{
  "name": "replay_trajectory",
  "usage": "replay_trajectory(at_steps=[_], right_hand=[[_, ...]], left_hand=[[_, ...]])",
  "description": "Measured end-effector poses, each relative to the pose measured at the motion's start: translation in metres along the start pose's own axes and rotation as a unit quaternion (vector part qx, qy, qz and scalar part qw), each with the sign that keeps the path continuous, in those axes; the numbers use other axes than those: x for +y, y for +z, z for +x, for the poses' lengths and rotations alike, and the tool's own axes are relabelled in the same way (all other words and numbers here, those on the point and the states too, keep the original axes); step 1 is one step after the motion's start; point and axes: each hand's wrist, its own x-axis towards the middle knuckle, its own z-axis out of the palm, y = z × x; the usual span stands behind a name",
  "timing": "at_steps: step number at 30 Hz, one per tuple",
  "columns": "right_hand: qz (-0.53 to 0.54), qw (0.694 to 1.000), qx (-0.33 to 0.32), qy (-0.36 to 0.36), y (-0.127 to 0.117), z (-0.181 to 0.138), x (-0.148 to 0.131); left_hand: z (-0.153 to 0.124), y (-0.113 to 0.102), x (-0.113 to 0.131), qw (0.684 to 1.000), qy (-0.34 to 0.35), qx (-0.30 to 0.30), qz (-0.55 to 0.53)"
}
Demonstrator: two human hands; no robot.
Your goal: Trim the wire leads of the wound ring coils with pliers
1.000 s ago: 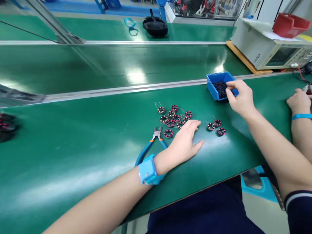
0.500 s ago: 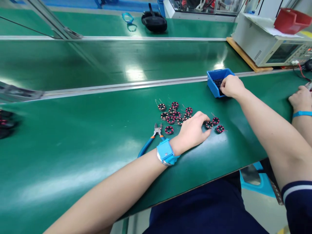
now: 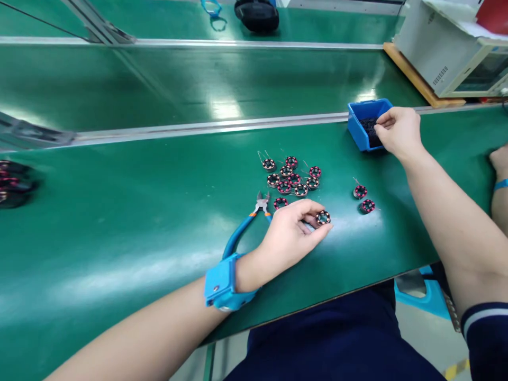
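Note:
My left hand (image 3: 291, 233), with a blue wrist strap (image 3: 222, 283), pinches one small ring coil (image 3: 323, 217) with pink bands just above the green bench. A cluster of several like coils (image 3: 291, 177) lies beyond it, and two more coils (image 3: 364, 198) lie to the right. My right hand (image 3: 397, 129) reaches into the small blue bin (image 3: 359, 127) of tiny black parts, its fingertips pinched together over them; what they hold is too small to make out.
Blue-handled cutters (image 3: 246, 225) lie just left of my left hand. A conveyor belt (image 3: 178, 87) runs behind the bench rail. A white instrument (image 3: 444, 53) sits at back right. Another person's hand with a blue strap (image 3: 500, 169) rests at the right edge.
My left hand took one coil from the right-hand group and drew it back toward me. My right hand stayed at the blue bin, fingers shifting inside it.

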Motion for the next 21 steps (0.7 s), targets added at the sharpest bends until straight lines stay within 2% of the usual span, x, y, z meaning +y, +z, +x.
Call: replay_trajectory(at_steps=[3,6,8,11,17,21], right_hand=[[0.169,0.985,-0.011,0.028,-0.016,-0.028,-0.034],[0.347,0.930,-0.117,0.041,-0.034,-0.089,-0.077],[0.375,0.907,-0.168,0.093,-0.039,-0.131,-0.095],[0.392,0.889,-0.177,0.155,-0.035,-0.170,-0.099],[0.402,0.876,-0.187,0.189,-0.023,-0.174,-0.092],[0.400,0.880,-0.184,0.178,-0.024,-0.175,-0.095]], left_hand=[[0.001,0.000,0.000,1.000,-0.004,0.000,-0.031],[0.000,0.001,0.002,0.997,-0.013,0.007,-0.081],[-0.001,0.000,0.003,0.995,-0.017,0.016,-0.102],[-0.002,-0.001,0.004,0.994,-0.012,0.023,-0.105],[-0.002,-0.001,0.005,0.996,0.000,0.031,-0.082],[-0.002,-0.001,0.004,0.997,0.002,0.032,-0.077]])
